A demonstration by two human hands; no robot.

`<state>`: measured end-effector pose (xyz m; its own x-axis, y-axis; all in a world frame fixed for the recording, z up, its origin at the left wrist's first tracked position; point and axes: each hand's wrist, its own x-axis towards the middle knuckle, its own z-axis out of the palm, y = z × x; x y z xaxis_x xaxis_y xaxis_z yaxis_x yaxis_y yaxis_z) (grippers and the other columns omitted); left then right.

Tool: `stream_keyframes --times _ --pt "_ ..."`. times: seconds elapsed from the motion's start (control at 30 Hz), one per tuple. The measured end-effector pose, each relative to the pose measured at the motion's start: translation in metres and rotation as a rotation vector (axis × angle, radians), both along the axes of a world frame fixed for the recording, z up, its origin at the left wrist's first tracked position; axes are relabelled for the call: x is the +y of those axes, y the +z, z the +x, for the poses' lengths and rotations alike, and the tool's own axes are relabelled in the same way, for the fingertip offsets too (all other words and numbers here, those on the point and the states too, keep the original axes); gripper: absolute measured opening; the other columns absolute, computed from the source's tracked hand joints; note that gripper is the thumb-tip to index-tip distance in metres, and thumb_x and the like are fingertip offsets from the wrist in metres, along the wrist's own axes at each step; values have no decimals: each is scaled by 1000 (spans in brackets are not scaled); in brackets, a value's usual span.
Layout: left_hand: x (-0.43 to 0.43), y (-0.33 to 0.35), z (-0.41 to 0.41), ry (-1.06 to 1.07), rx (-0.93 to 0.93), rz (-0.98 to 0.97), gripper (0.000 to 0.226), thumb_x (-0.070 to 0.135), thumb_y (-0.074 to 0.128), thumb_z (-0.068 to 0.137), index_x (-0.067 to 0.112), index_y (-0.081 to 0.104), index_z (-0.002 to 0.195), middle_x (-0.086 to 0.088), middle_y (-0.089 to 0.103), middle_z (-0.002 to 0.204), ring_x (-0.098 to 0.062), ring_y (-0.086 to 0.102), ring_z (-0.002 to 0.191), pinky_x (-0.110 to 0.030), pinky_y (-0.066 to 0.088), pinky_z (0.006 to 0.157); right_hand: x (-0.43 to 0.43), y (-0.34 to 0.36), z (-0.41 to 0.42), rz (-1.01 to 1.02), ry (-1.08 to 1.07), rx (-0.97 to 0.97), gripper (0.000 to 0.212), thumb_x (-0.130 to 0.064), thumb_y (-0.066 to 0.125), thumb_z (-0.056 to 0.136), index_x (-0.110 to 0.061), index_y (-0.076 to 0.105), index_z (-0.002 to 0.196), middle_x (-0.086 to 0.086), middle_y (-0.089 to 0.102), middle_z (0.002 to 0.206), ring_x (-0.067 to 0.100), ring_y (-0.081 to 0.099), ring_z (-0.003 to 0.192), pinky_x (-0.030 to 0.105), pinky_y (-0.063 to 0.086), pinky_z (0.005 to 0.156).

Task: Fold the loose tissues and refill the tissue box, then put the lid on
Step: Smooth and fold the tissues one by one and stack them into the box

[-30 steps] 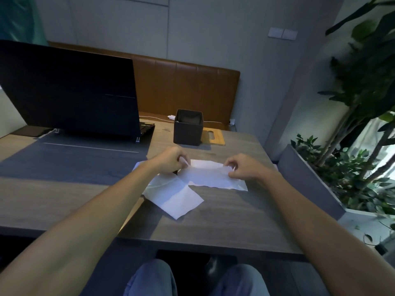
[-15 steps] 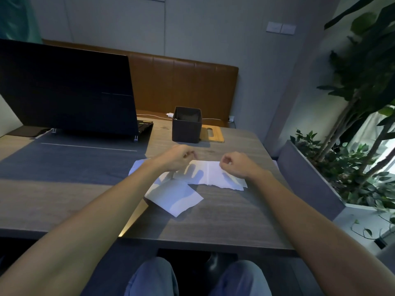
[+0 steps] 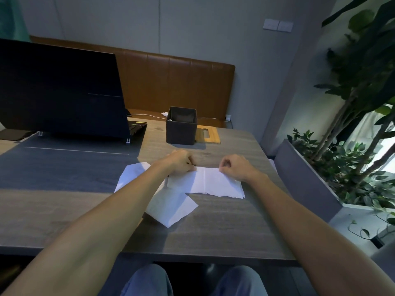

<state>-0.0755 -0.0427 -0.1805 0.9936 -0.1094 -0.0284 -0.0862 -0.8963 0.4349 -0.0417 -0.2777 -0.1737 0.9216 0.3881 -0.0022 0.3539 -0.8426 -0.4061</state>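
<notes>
A white tissue (image 3: 210, 184) lies flat on the wooden table (image 3: 224, 229), with a crease down its middle. My left hand (image 3: 181, 162) pinches its far left corner and my right hand (image 3: 234, 166) pinches its far right corner, both with curled fingers. Two more loose tissues lie by my left forearm: one at the near side (image 3: 171, 208), another (image 3: 132, 175) partly hidden under the arm. The dark open tissue box (image 3: 181, 126) stands behind my hands. Its wooden lid (image 3: 208, 135) lies flat just right of the box.
An open laptop (image 3: 62, 92) stands at the back left above a grey desk mat (image 3: 64, 167). A white cable (image 3: 147, 114) runs behind the box. A planter with green plants (image 3: 342, 167) borders the table's right side. A brown bench back lines the wall.
Both hands have carried the tissue's near edge away from me, and the tissue has gone from raised and rumpled to lying flat on the table.
</notes>
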Motion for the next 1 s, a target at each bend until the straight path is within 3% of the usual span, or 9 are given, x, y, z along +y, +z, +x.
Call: stream_keyframes --times 0.1,0.23,0.33,0.43,0.53,0.7,0.83,1.0 --pt "4 1 2 -4 11 -26 5 29 64 96 25 66 96 -1 66 102 -20 60 98 -33 54 85 -1 3 1 92 20 17 10 -18 62 95 -23 68 88 -2 67 89 14 61 87 20 44 66" --pt "4 0 -2 -1 41 -24 22 40 69 93 26 61 107 1 62 106 -19 59 98 -34 55 85 -1 5 0 88 56 66 5 -24 66 94 -22 65 99 -4 62 95 11 58 88 19 42 66" --pt "3 0 -3 11 69 19 22 44 67 93 28 60 107 3 61 105 -18 60 92 -27 53 68 -2 2 0 62 42 56 9 -24 67 95 -22 66 103 -6 59 95 8 55 87 18 40 64" --pt "3 3 -3 8 109 41 23 50 66 92 27 61 94 2 62 94 -17 61 81 -23 51 57 -2 1 1 101 40 33 7 -19 64 97 -19 70 96 -2 65 94 12 58 89 18 41 66" --pt "6 8 -2 33 112 -42 26 50 70 89 26 62 95 -1 63 95 -20 64 87 -29 59 69 -6 4 2 124 35 4 13 -19 59 99 -15 72 100 -2 66 94 11 58 89 17 43 69" --pt "10 15 1 78 64 -205 20 28 78 87 24 63 100 -3 65 105 -20 65 96 -34 61 83 -12 11 7 128 38 -37 12 -22 61 99 -18 71 104 -6 65 98 8 57 91 15 44 74" --pt "10 13 -2 132 54 -237 22 25 80 85 27 64 99 -3 65 107 -23 66 98 -33 62 77 -17 13 7 104 53 6 14 -20 69 94 -21 69 108 -2 66 108 12 60 99 23 50 84" --pt "10 13 -4 165 35 -255 21 30 79 86 25 67 102 -3 67 104 -22 67 93 -31 62 68 -19 14 8 111 39 -31 12 -15 68 94 -18 73 105 0 69 105 12 61 97 26 52 86"
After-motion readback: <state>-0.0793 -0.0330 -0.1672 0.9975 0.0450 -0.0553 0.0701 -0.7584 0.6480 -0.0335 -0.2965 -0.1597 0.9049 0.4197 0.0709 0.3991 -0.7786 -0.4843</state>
